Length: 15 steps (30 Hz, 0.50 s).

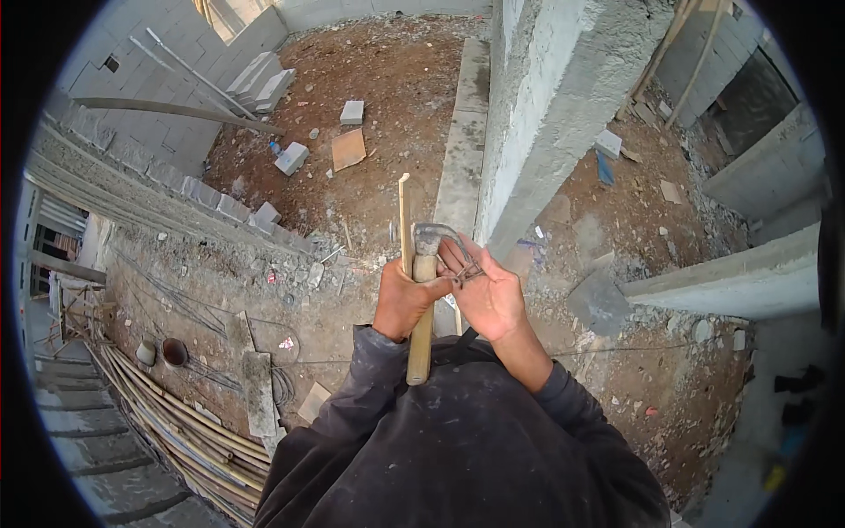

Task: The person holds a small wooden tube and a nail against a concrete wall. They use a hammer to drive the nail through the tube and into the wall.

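Observation:
My left hand (400, 301) is wrapped round a claw hammer (422, 345) with a wooden handle. Its grey metal head points up and its curved claw reaches to the right. The same hand also grips a thin wooden strip (405, 216), which stands up beside the hammer head. Palm up, my right hand (493, 304) cradles several rusty nails (467, 275) on its slightly curled fingers. The left thumb reaches across to the nails; whether it pinches one I cannot tell. Both hands are close together in front of my dark jacket.
A rough concrete column (563, 97) rises ahead to the right. A low block wall (167, 176) runs at the left. Long bamboo poles (189, 418) lie at the lower left, near a bucket (174, 352). White blocks (292, 158) and rubble lie on the reddish soil.

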Tool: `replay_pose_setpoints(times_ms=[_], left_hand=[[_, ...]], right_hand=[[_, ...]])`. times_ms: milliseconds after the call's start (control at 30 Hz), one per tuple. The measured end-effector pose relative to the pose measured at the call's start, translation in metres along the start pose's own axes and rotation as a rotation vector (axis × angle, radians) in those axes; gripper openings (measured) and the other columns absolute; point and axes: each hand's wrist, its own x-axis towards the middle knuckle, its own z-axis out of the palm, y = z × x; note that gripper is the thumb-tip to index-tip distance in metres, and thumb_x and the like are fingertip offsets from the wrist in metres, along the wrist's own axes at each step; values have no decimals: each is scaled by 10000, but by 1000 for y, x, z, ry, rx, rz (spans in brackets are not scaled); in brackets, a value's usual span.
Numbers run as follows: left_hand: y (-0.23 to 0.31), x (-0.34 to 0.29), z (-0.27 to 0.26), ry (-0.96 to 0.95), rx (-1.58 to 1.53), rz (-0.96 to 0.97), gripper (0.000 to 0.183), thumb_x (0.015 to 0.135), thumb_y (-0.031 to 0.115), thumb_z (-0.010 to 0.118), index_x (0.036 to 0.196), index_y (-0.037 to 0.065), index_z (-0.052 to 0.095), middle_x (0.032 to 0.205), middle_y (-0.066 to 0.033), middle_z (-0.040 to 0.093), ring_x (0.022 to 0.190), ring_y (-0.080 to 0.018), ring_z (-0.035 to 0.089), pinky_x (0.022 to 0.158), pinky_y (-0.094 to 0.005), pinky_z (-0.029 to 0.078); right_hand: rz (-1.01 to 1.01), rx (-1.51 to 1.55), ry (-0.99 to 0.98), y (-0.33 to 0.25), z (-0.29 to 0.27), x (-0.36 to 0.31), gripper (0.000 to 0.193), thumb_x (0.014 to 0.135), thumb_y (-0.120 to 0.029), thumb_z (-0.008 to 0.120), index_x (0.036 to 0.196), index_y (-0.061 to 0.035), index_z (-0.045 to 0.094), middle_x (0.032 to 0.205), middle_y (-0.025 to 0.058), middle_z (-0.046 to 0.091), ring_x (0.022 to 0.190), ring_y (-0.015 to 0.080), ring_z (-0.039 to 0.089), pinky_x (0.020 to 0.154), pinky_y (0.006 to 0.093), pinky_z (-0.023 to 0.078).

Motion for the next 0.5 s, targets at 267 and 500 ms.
replay_pose_setpoints(times_ms=[267, 500], left_hand=[[-6, 11, 5, -16, -59, -46, 213, 768, 1, 849, 900, 6, 680, 781, -43, 703, 667, -114, 655, 595, -261, 524], [-2, 13, 8, -72, -33, -61, 206, 776, 44, 862, 867, 13, 681, 781, -24, 691, 689, -86, 631, 616, -255, 513]], right_hand=[[-112, -425, 135, -17, -28, -24, 325, 1055, -268, 619, 1261, -19, 653, 1022, 29, 653, 805, 110, 579, 766, 327, 493], [-248, -668, 224, -16, -15, -22, 193, 959, -152, 776, 1086, -21, 713, 819, -44, 612, 562, 14, 421, 505, 216, 343]])
